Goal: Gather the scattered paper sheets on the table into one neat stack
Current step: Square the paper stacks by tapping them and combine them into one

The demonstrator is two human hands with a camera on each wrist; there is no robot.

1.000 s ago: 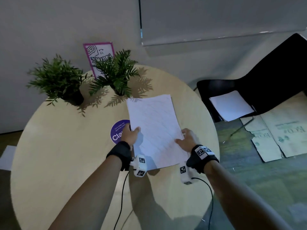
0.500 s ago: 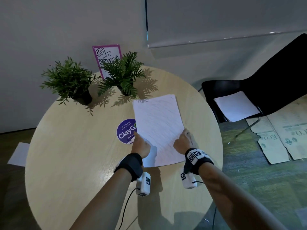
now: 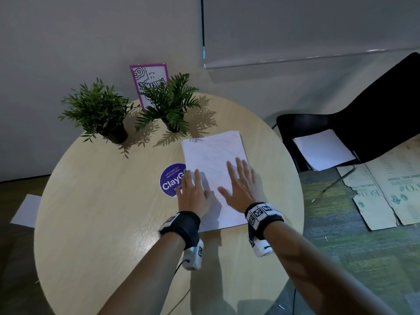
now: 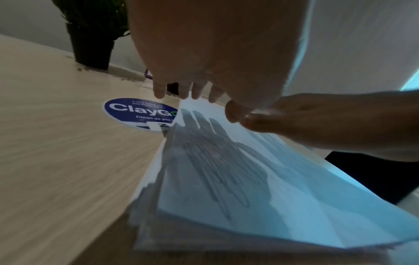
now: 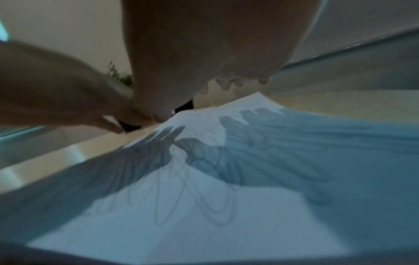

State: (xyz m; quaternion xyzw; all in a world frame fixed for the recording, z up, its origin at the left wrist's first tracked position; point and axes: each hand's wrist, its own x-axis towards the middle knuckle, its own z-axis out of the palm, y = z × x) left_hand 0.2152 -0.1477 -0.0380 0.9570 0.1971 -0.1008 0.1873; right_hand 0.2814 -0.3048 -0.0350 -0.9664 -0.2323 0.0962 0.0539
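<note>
While both hands are spread flat with fingers straight, neither grips anything. Left hand [image 3: 193, 194] lies over the lower left edge of the paper stack [image 3: 213, 160]; whether the palms press the sheets or hover just above cannot be told, as shadows fall beneath them in the wrist views. Right hand [image 3: 241, 187] lies over the stack's lower right part. Stack sits right of centre on the round table [image 3: 91, 223], its left edge overlapping a purple sticker [image 3: 170, 180]. Two potted plants [image 3: 97, 110] stand at the upper left of the table. More sheets lie on a black chair [image 3: 375, 105] at right.
</note>
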